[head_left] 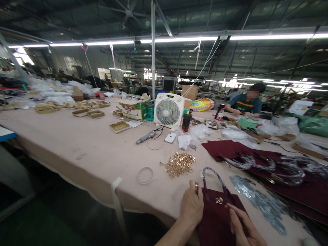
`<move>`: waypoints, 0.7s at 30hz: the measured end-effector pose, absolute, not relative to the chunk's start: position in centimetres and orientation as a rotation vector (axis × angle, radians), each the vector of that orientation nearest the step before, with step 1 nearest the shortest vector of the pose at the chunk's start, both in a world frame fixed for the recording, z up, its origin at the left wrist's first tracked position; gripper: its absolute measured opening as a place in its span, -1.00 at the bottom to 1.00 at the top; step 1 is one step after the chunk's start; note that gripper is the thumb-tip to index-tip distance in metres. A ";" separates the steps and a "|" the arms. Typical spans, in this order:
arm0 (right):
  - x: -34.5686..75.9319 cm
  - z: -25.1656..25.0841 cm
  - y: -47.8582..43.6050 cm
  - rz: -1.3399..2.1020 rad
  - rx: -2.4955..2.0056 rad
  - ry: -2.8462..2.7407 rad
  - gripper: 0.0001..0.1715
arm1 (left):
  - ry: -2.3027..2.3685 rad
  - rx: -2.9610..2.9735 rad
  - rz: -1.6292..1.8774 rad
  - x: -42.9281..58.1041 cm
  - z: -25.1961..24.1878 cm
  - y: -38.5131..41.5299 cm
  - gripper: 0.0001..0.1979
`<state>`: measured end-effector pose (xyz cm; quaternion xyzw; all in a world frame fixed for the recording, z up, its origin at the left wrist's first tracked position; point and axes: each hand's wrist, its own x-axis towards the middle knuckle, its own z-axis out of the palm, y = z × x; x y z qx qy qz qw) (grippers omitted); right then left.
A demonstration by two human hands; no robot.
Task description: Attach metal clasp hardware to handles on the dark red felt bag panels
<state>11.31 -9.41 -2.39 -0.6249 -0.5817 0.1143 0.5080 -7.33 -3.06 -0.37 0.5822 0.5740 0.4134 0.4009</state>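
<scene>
A dark red bag panel (216,218) lies at the table's front edge. Its plastic-wrapped handle (214,171) arches away from me, and a small gold clasp (219,200) sits near its top. My left hand (192,205) is at the panel's left edge, fingers closed, with a small shiny metal piece (196,186) at the fingertips. With thumb and fingers, my right hand (242,223) grips the panel's right side by the handle's lower end. Beyond my left hand lies a pile of gold metal fittings (180,165).
Stacked dark red panels (230,148) and flat grey metal pieces (269,205) lie to the right. Ahead are a fan (168,111), a corded grey electric screwdriver (146,137), a phone (170,137) and a tape roll (145,175). A co-worker (247,100) sits at the far right.
</scene>
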 end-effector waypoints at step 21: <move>3.3 -2.0 9.6 0.501 -1.599 -1.797 -0.60 | 1.520 1.638 0.936 -7.0 0.0 -3.1 -0.64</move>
